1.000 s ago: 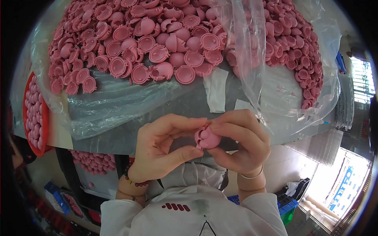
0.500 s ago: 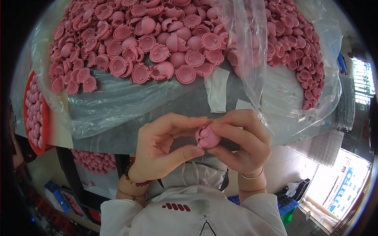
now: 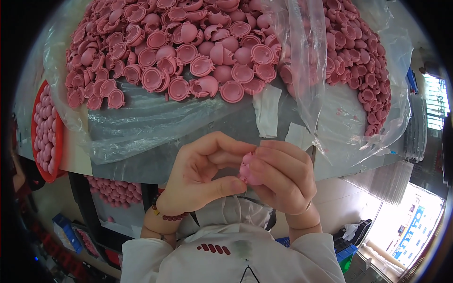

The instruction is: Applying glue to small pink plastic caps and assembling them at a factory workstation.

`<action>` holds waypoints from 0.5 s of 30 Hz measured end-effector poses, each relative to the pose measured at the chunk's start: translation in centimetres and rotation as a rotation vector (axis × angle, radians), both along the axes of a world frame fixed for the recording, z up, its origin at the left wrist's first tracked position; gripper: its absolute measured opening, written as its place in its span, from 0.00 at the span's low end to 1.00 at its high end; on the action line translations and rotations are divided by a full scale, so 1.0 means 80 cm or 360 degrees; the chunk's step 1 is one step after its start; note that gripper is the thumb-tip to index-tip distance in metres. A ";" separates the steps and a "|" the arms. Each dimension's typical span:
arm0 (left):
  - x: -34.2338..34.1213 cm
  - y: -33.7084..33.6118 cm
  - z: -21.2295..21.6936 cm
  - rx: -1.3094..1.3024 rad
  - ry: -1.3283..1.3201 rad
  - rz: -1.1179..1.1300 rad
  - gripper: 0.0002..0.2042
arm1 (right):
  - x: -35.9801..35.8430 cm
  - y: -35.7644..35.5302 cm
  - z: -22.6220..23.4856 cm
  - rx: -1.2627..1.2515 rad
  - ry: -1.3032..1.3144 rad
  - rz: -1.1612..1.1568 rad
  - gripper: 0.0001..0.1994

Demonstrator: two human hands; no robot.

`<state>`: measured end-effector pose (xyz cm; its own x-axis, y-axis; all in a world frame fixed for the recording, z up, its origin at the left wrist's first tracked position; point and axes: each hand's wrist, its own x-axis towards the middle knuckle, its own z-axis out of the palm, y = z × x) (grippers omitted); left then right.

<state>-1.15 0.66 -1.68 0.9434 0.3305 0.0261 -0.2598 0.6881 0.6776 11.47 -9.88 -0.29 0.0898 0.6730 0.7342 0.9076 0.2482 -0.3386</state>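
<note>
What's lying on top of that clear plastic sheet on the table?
A heap of pink half-shells covers the clear plastic sheet, some cup-side up, others dome-up. Shells deeper in the heap are hidden; so is the table beneath.

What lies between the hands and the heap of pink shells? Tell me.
In the head view, crumpled clear plastic sheet with white tape patches separates the hands from the heap of pink shells.

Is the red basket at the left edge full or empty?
Full: the red basket holds pink round pieces packed up to its rim.
</note>
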 end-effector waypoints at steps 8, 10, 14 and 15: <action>-0.001 0.004 0.001 -0.0098 0.0052 -0.0071 0.17 | -0.002 0.006 0.008 -0.0087 -0.0046 -0.0004 0.11; 0.001 0.003 0.000 -0.0091 0.0042 -0.0057 0.17 | 0.001 0.008 0.008 -0.0089 -0.0046 0.0016 0.12; 0.000 0.003 -0.002 -0.0101 0.0035 -0.0042 0.17 | 0.002 0.009 0.006 -0.0088 -0.0057 0.0045 0.12; 0.000 0.002 -0.001 -0.0104 0.0034 -0.0044 0.17 | 0.002 0.008 0.006 -0.0091 -0.0058 0.0043 0.12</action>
